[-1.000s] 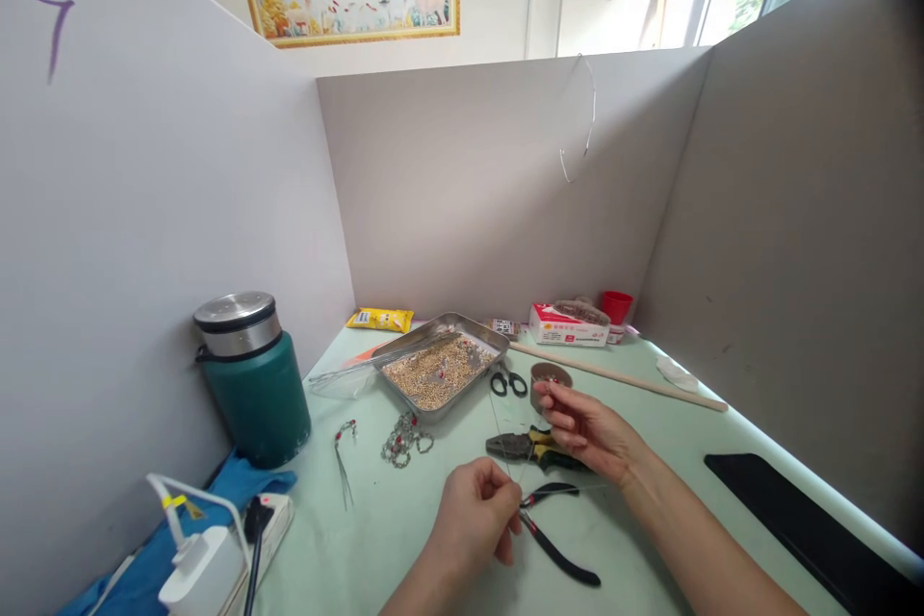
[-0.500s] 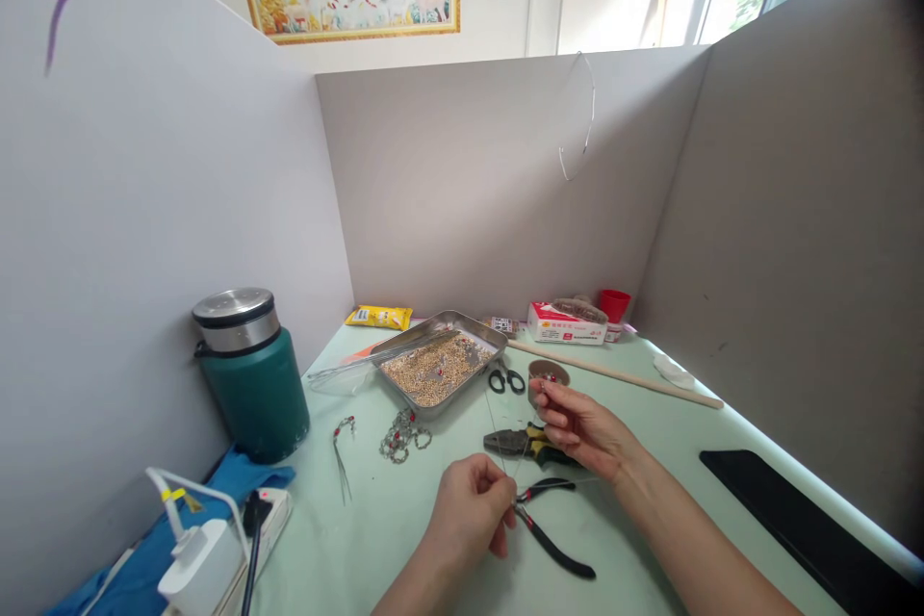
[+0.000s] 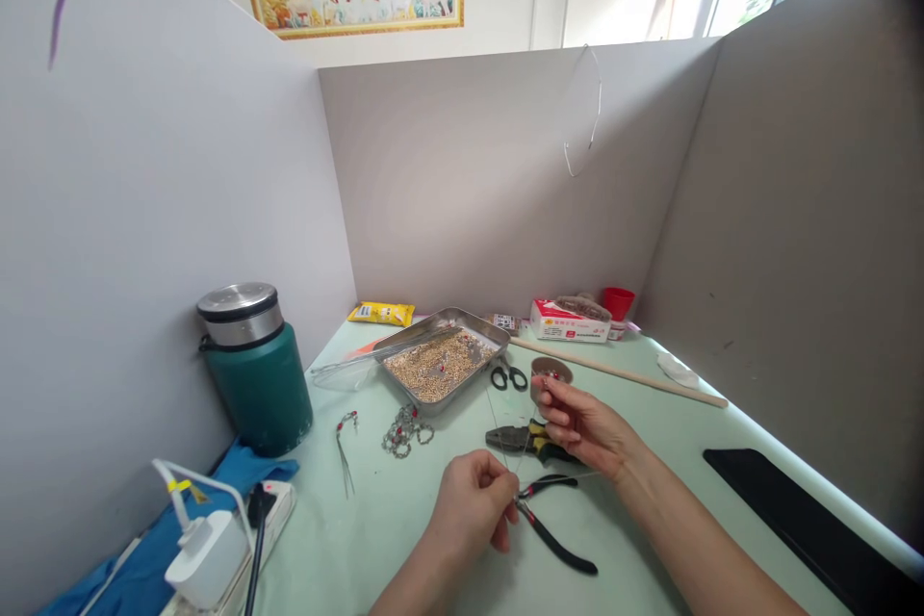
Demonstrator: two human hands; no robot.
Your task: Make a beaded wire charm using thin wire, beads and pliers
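head view: i see barely any change; my left hand (image 3: 480, 502) still pinches thin wires (image 3: 524, 452) beside black-handled pliers (image 3: 554, 547), my right hand (image 3: 588, 428) presses fingertips together before the round tin (image 3: 550, 365), holding what i can't tell; the wire work seems steady.
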